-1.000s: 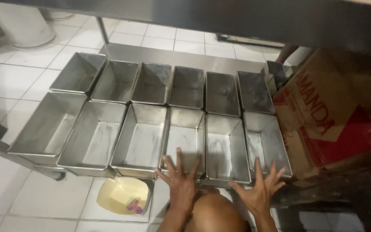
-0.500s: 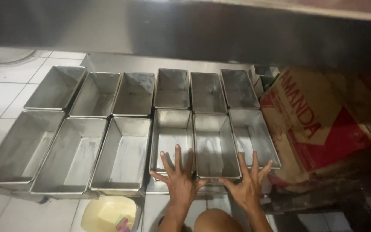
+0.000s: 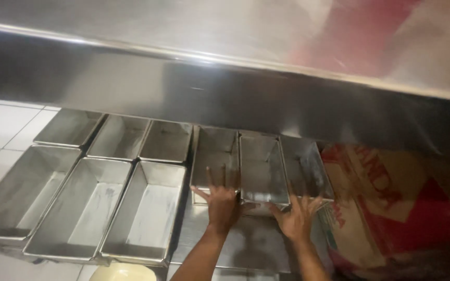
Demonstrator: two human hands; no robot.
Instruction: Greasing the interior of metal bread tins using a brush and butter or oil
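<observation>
While both hands sit flat with fingers spread, gripping nothing, the left hand (image 3: 221, 200) presses the near end of one loaf pan (image 3: 216, 162) and the right hand (image 3: 298, 216) touches the near ends of the middle pan (image 3: 262, 171) and the right-hand pan (image 3: 306, 169). That group of three sits centre frame, just beyond the fingertips, long axes running away up the frame. Left hand's slightly further in. Count: nine pans showing, three here, six more (image 3: 87, 200) at lower left on the metal shelf (image 3: 246, 244). One red cardboard box (image 3: 407, 208) at right.
</observation>
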